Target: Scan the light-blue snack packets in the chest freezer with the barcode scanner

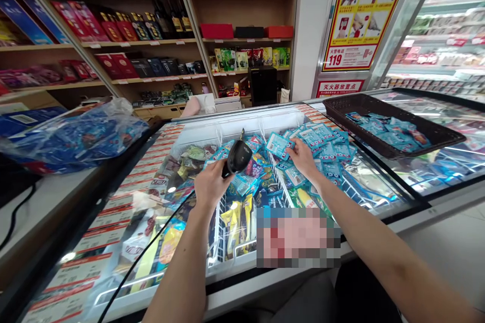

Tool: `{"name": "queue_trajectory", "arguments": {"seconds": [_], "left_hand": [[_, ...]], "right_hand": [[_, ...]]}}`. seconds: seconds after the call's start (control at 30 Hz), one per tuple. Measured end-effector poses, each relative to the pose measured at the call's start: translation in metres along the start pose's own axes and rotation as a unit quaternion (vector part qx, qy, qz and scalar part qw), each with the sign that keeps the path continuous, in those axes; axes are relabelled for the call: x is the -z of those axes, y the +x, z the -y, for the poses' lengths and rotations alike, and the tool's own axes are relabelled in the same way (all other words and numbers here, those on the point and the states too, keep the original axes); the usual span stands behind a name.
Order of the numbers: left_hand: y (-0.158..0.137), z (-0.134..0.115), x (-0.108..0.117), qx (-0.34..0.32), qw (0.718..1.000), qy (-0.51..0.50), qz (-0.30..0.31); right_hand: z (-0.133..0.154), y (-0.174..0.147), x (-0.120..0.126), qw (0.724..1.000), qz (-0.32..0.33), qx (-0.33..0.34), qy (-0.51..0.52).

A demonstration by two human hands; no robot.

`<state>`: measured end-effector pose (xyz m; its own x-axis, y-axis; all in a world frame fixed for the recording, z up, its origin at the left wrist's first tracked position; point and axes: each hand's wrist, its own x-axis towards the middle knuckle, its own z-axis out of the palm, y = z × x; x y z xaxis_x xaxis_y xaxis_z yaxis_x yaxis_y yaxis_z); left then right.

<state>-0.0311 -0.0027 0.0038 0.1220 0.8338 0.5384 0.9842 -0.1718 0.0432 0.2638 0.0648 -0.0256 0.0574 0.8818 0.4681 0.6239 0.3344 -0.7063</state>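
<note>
My left hand (210,184) is wrapped round the handle of a black barcode scanner (240,156), whose cable trails down to the lower left. In my right hand (304,157) is a blue ice cream packet (279,145), pinched at its right edge with a white label facing up. Just right of that hand lies a heap of similar blue packets (328,146). Both hands are over a chest freezer (227,287), where white wire baskets (278,176) hold frozen treats in mixed wrappers. Yellow-wrapped ice creams (238,222) stand in the near part of the middle basket.
A dark plastic tray (443,133) with more blue packets rests on the freezer at right. At left, a blue plastic-wrapped bundle (87,136) lies on a counter. Shelves (144,42) of boxes and bottles line the back. A blurred patch (298,237) covers the near edge.
</note>
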Motion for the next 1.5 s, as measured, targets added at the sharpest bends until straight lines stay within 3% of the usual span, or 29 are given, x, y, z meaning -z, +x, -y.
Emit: {"name": "queue_trajectory", "arguments": {"seconds": [0.2,0.43,1.5], "left_hand": [[0.0,-0.013,-0.005,-0.089,0.995,-0.02,0.032],[-0.002,-0.017,-0.009,-0.145,0.988,0.003,0.042],[-0.002,-0.02,-0.01,-0.156,0.987,0.007,0.046]], "right_hand": [[0.001,-0.001,0.004,1.0,0.011,0.021,0.003],[0.002,0.001,0.007,0.998,-0.042,0.044,-0.022],[-0.004,0.001,-0.001,0.998,-0.007,0.024,-0.052]]}}
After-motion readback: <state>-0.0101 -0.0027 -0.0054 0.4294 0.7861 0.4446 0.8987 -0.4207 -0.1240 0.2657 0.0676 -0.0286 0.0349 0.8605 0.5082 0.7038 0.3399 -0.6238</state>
